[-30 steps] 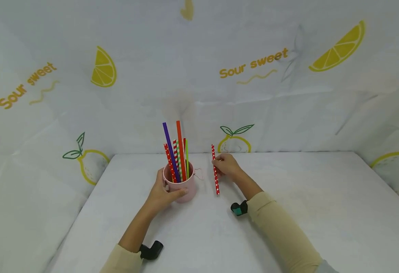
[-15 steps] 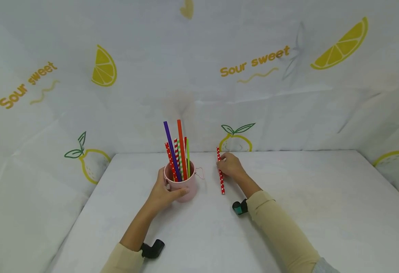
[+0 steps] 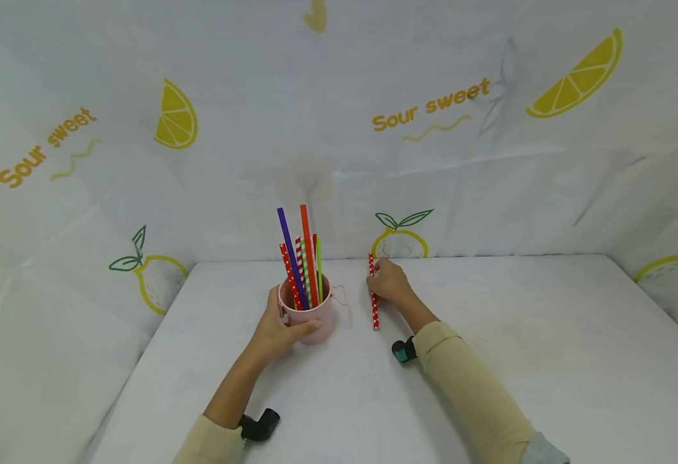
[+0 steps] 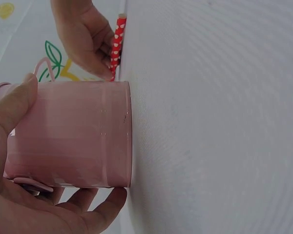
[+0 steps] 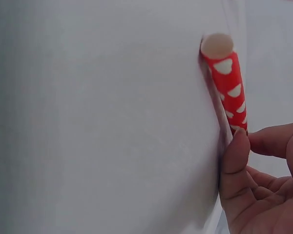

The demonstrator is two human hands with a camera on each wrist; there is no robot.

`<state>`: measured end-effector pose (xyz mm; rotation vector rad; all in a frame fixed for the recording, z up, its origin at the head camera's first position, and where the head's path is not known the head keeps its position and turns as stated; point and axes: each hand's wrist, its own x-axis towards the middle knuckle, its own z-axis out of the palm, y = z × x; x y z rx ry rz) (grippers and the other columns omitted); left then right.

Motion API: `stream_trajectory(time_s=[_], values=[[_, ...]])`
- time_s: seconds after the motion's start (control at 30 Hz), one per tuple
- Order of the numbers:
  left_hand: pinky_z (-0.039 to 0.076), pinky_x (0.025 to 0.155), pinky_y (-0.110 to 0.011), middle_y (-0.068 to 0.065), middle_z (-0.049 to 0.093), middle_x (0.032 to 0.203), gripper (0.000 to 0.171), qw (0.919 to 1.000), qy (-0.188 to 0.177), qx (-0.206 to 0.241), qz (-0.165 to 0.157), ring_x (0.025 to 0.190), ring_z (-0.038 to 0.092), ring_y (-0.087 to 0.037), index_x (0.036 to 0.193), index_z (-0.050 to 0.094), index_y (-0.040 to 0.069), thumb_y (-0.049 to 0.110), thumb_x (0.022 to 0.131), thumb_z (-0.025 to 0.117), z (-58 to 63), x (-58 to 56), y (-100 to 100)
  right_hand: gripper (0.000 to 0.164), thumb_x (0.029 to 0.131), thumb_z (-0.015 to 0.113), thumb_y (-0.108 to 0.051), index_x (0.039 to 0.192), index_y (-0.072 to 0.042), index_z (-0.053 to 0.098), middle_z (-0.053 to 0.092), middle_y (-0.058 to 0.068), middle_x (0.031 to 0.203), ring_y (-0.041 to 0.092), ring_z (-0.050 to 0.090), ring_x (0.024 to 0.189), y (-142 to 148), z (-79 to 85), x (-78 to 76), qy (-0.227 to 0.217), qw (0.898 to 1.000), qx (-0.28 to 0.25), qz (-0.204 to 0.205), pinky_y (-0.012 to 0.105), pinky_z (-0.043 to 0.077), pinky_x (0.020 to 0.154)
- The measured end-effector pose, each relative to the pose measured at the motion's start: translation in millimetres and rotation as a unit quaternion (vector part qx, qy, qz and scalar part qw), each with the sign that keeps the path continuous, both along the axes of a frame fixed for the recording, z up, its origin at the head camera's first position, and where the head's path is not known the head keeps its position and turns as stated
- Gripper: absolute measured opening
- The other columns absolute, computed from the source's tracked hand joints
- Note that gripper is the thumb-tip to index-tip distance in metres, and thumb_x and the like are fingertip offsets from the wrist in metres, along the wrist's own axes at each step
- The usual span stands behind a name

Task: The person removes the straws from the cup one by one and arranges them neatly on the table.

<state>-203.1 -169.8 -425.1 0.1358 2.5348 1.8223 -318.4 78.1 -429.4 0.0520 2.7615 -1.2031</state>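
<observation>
In the head view my left hand (image 3: 275, 332) grips a pink metal cup (image 3: 326, 321) that stands on the table, thumb across its near side and fingers behind. The left wrist view shows the cup wall (image 4: 73, 131) between thumb and fingers. Several straws lean in the cup, among them a purple straw (image 3: 288, 245), an orange straw (image 3: 307, 245) and a lime green straw (image 3: 319, 258). To the right of the cup, my right hand (image 3: 391, 281) pinches a red paper straw (image 3: 375, 314) with white hearts, low along the tabletop. Its round hollow end (image 5: 218, 46) faces the right wrist camera.
A white cloth covers the table (image 3: 519, 335) and rises behind it as a backdrop (image 3: 246, 129) printed with lemons and lettering. A pink wire handle (image 3: 339, 295) sticks out from the cup's right side, between the cup and the right hand.
My right hand has shifted the heart-patterned straw slightly to the right, away from the cup, and then stayed nearly still. The left hand and the cup have kept their place.
</observation>
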Motion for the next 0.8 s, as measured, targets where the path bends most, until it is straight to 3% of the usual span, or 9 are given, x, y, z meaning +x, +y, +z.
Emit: stream_trajectory(time_s=[0.27, 0.8], values=[[0.032, 0.109, -0.061, -0.011, 0.035, 0.155, 0.098, 1.0000, -0.004, -0.001, 0.000, 0.145, 0.030, -0.036, 0.152, 0.021, 0.016, 0.028, 0.080, 0.087, 0.4, 0.5, 0.4, 0.031, 0.095, 0.059, -0.008, 0.123, 0.003, 0.053, 0.060, 0.015, 0.085, 0.017, 0.060, 0.051, -2.0, 1.4, 3.2, -0.013, 1.000, 0.009, 0.004, 0.023, 0.048, 0.047], [0.032, 0.109, -0.062, -0.008, 0.035, 0.155, 0.099, 1.0000, 0.006, -0.001, -0.003, 0.145, 0.031, -0.033, 0.153, 0.021, 0.020, 0.029, 0.080, 0.087, 0.2, 0.4, -0.8, 0.038, 0.096, 0.060, -0.016, 0.128, 0.003, 0.051, 0.062, 0.012, 0.084, 0.017, 0.059, 0.054, -2.8, 2.3, 6.5, -0.002, 0.999, 0.028, 0.019, 0.026, 0.047, 0.053]])
